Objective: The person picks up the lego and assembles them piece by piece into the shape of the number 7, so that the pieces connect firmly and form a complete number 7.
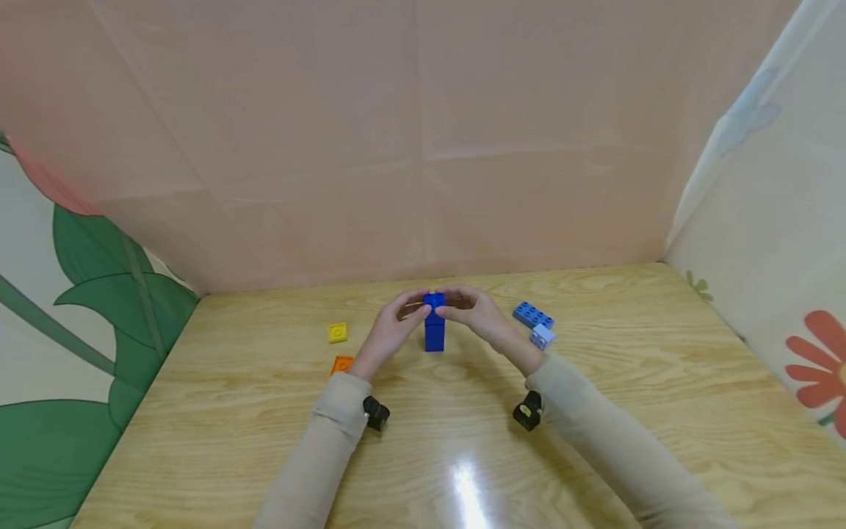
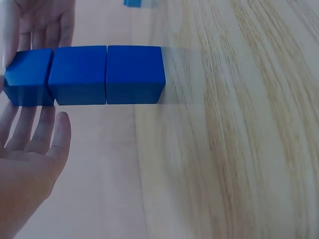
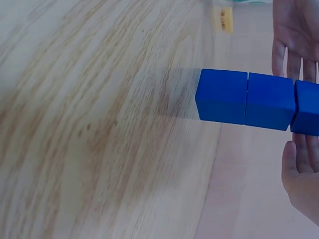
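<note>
While the left hand (image 1: 393, 327) and right hand (image 1: 485, 317) pinch its top block (image 1: 434, 300), a smooth-sided, deep-blue tower (image 1: 434, 336) of three blocks stands upright just below the head view's centre

A pale wooden desk (image 1: 615, 312) with wavy grain spreads across the lower part of the head view; behind it rises a creased, dusty-pink sheet (image 1: 423, 147); at the left, a whitish panel (image 1: 29, 220) bears large green leaves (image 1: 89, 246); at the right, a pale covering (image 1: 747, 228) shows a red flower (image 1: 822, 334); a bright, whitish reflection (image 1: 467, 485) gleams on the desk's near part.
</note>
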Motion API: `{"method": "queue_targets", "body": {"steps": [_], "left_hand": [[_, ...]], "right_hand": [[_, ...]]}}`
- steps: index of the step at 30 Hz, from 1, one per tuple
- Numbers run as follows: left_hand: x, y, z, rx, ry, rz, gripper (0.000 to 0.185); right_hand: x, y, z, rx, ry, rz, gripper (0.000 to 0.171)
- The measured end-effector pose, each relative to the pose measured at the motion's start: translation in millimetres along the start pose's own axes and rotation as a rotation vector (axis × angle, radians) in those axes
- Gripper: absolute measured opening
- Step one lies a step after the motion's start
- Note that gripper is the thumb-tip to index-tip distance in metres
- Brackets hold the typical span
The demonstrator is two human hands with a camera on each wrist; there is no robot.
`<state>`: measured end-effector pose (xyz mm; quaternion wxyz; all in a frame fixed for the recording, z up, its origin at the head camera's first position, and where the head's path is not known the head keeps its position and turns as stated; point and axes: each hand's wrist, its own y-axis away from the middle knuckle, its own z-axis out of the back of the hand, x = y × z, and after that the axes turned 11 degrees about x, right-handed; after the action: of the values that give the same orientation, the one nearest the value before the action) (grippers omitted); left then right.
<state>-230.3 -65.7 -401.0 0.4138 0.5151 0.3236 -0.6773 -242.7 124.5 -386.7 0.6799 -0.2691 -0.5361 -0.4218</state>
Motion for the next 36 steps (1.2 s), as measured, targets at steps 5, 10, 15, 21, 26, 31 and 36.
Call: {"method": "queue_targets", "body": {"steps": [5,10,15,21,26,31,36], "left_hand": [[-0.5,1.9,1.0,0.015,-0.023,-0.007,0.046],[-1.2,2.2,1.5,0.029,-0.049,-0.018,0.049],[-1.6,3.3,1.9,0.036,-0.060,-0.006,0.047],[-1.3,2.9,1.5,0.041,-0.063,0.004,0.048],[0.1,1.1,1.2,0.037,-0.084,0.002,0.052],[3.5,-1.1,0.8,0.028,-0.099,0.013,0.053],[5.8,-0.8,1.2,0.038,-0.086,0.031,0.052]], "right_hand": [[-1.0,-0.2,-0.2,0.006,-0.016,0.008,0.044],[-1.2,0.1,0.9,0.011,-0.021,0.020,0.043],[-1.2,-1.2,1.1,0.014,-0.033,0.017,0.043],[0.6,-1.6,2.4,0.006,0.012,0.019,0.043],[2.1,-1.0,2.4,0.001,0.033,0.024,0.041],[1.9,-1.3,1.1,-0.012,0.036,0.020,0.040],[0.7,-2.2,0.7,-0.015,0.038,0.011,0.039]]}}
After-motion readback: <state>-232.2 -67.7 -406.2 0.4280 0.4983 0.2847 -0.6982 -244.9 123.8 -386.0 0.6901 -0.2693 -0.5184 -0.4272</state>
